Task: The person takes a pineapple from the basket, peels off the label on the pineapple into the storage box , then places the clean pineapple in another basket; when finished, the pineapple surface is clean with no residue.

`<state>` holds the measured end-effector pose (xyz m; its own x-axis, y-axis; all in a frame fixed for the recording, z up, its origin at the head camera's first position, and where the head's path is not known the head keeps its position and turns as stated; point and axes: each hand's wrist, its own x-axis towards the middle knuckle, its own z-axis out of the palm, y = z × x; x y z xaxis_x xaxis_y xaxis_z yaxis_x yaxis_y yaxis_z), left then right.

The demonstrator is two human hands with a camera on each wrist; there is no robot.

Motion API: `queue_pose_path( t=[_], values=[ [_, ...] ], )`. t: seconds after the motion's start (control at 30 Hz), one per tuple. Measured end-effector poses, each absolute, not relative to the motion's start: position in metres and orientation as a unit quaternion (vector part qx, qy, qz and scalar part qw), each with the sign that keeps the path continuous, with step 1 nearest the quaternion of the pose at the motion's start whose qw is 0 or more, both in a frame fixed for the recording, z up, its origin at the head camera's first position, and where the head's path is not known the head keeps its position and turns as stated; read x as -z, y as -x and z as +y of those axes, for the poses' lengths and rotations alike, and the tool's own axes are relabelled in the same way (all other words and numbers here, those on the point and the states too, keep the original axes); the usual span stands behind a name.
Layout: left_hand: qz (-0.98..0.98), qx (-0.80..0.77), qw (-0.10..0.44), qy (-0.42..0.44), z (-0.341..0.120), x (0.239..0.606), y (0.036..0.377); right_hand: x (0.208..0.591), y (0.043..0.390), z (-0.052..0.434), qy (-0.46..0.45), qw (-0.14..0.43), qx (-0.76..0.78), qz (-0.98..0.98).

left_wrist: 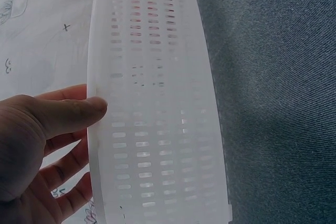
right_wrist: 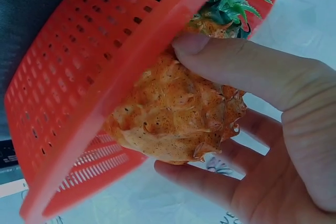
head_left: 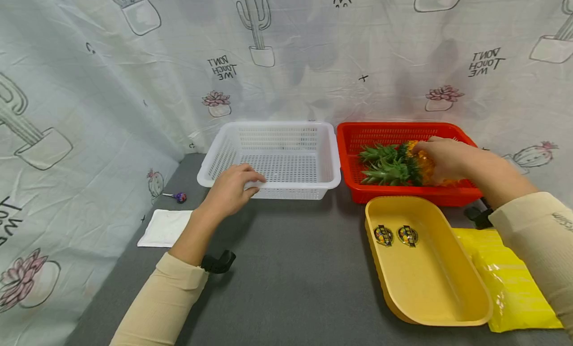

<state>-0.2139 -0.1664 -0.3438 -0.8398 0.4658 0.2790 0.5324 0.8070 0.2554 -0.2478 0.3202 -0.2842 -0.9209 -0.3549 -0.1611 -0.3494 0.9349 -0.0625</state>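
In the head view a white plastic basket stands at the back, with my left hand at its front rim. The left wrist view shows the thumb across that rim and the fingers reaching behind it. Inside the red basket, to the right, lie pineapples with green crowns. My right hand grips a pineapple by its orange body, thumb on one side and fingers around the other. Its crown points left, and the hand covers part of the body.
A yellow tub with two round stickers sits before the red basket, beside a yellow plastic packet. To the left are a folded white cloth and a wrapped lollipop. A printed curtain hangs behind both baskets.
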Motion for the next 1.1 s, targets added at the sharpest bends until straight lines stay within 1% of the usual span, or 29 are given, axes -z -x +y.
queue_pose_path(
  t=[0.2, 0.27, 0.47, 0.93, 1.1],
  values=[
    [-0.947, 0.162, 0.098, 0.26, -0.163, 0.344, 0.214, 0.293, 0.25, 0.325, 0.15, 0.125, 0.051, 0.979],
    [-0.946, 0.163, 0.098, 0.263, -0.162, 0.344, 0.215, 0.296, 0.25, 0.328, 0.141, 0.13, 0.052, 0.98],
    [-0.944, 0.166, 0.104, 0.266, -0.164, 0.343, 0.214, 0.302, 0.254, 0.331, 0.149, 0.118, 0.043, 0.981],
    [-0.945, 0.168, 0.098, 0.263, -0.165, 0.346, 0.215, 0.307, 0.258, 0.333, 0.134, 0.153, 0.091, 0.975],
    [-0.943, 0.176, 0.101, 0.263, -0.165, 0.344, 0.215, 0.307, 0.259, 0.335, 0.128, 0.138, 0.101, 0.977]
  ],
)
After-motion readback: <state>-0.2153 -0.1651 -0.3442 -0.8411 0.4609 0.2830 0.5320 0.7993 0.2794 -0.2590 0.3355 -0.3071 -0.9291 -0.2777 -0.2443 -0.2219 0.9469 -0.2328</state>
